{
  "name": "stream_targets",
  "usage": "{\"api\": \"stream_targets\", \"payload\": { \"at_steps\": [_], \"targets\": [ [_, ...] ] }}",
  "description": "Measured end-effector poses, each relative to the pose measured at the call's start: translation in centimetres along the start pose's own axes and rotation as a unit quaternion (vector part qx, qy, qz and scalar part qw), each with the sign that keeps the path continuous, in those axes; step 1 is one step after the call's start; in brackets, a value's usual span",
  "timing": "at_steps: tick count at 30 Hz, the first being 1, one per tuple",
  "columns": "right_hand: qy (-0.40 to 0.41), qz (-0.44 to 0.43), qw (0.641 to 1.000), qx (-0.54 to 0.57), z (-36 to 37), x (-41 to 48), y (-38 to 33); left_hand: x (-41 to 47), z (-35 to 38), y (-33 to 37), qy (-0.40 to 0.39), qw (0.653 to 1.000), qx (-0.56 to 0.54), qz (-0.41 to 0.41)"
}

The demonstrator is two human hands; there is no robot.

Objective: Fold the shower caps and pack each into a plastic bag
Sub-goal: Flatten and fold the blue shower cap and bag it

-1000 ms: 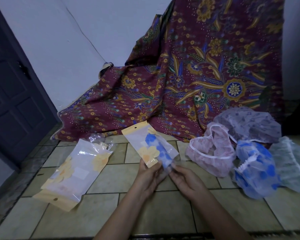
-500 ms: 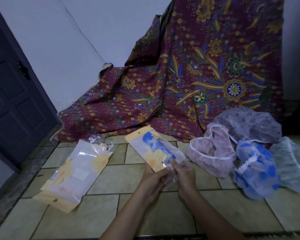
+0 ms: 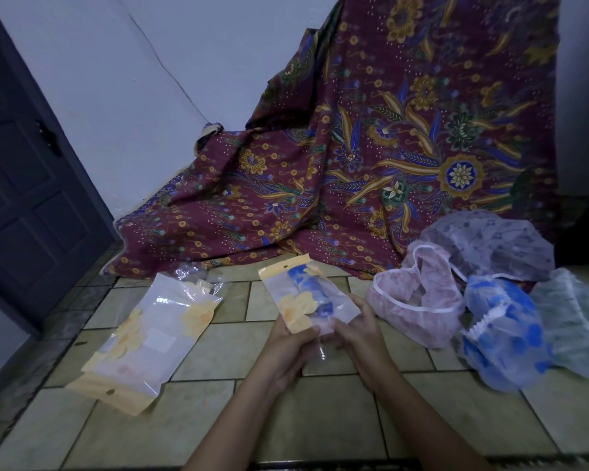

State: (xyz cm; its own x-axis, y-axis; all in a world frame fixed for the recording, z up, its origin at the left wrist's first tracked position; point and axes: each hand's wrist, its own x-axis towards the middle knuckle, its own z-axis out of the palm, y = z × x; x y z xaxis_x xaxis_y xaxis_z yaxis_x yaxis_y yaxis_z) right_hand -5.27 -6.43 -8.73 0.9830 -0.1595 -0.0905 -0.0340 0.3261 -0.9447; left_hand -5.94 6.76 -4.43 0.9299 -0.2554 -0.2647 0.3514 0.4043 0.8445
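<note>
Draping down the wall [image 3: 150, 79] and spilling onto the tiled floor [image 3: 218, 362], a maroon batik cloth [image 3: 371, 164] fills most of the view, with a dark door [image 3: 24, 198] at the left edge. On the floor to the left lies a stack of plastic bags [image 3: 150, 338] with yellow headers and yellow flower prints, slanted away from the person. To the right, four loose caps sit bunched together and touching: a grey cap [image 3: 490, 243] at the back against the cloth, a pale green cap [image 3: 578, 324] at the far right, a blue-spotted cap [image 3: 504, 334] in front, and a pink cap [image 3: 415, 300] nearest the hands. Between the stack and that pile, the person holds one plastic bag [image 3: 306, 297] just above the floor, its yellow header tilted away. The left hand [image 3: 286, 350] has its grip curled around the bag's lower left edge, and the right hand [image 3: 361, 334] has its grip pinching the lower right edge. A folded blue shower cap [image 3: 306, 280] sits inside that bag.
</note>
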Motion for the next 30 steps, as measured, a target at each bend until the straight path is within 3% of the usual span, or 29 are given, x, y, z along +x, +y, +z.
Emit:
{"api": "stream_targets", "payload": {
  "at_steps": [3, 6, 12, 18, 25, 30],
  "targets": [
    [-0.074, 0.030, 0.994, 0.076, -0.7, -0.3, -1.2, 0.5, -1.4, 0.7, 0.038, 0.999, 0.030, -0.009],
    [-0.096, 0.084, 0.987, 0.101, -1.0, -0.2, -1.9, 0.7, -2.1, 1.0, 0.050, 0.998, 0.047, -0.017],
    [-0.083, 0.057, 0.994, -0.031, -0.8, 0.1, -2.1, 0.1, -1.7, 1.0, 0.048, 0.997, 0.043, -0.038],
    [-0.057, 0.068, 0.996, -0.028, -0.4, 0.1, -2.7, 0.0, -2.2, 1.0, 0.064, 0.997, 0.016, -0.048],
    [-0.048, 0.037, 0.986, -0.158, -0.4, 0.0, -3.7, -0.5, -2.5, 0.9, 0.088, 0.994, 0.063, 0.020],
    [-0.026, -0.016, 0.982, -0.185, -0.1, 0.1, -4.5, -0.2, -2.6, 1.0, 0.130, 0.983, 0.106, 0.069]
  ]
}}
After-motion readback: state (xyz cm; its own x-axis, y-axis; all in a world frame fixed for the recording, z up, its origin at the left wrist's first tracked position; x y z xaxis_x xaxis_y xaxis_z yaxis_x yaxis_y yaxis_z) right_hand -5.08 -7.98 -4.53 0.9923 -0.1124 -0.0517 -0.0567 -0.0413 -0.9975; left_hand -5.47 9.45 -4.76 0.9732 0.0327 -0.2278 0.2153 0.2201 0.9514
